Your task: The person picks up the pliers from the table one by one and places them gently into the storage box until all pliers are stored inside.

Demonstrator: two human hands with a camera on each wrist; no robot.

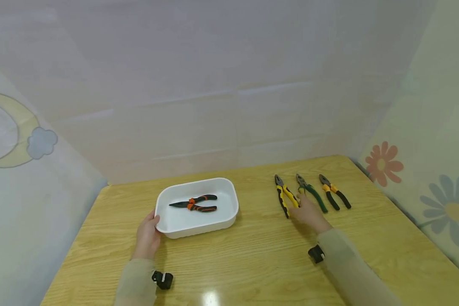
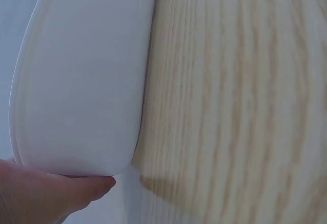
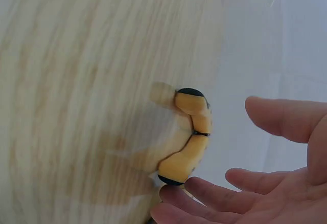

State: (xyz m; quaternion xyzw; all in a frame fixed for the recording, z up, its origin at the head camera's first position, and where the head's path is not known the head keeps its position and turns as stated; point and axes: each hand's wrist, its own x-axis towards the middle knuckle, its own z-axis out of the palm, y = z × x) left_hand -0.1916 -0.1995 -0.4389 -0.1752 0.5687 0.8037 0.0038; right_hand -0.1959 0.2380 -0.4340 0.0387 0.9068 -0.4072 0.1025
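A white tray (image 1: 199, 230) stands on the table's left half, with long-nose pliers (image 1: 193, 204) in black and orange lying inside. My left hand (image 1: 148, 236) grips its near left corner, thumb at the rim; the left wrist view shows fingers (image 2: 76, 191) against the tray's outer wall (image 2: 82, 81). My right hand (image 1: 307, 214) reaches over the yellow-and-black pliers (image 1: 281, 193). In the right wrist view its thumb and fingers stand apart beside the yellow handles (image 3: 186, 157), with fingertips right at one handle end. Green-handled pliers (image 1: 316, 197) lie just to the right, partly behind this hand.
Another pair of pliers, with orange and black handles (image 1: 330, 193), lies at the far right of the row. The wooden table (image 1: 233, 263) meets a pale wall covering (image 1: 214, 127) at the back. Printed flowers (image 1: 384, 165) mark the right side covering.
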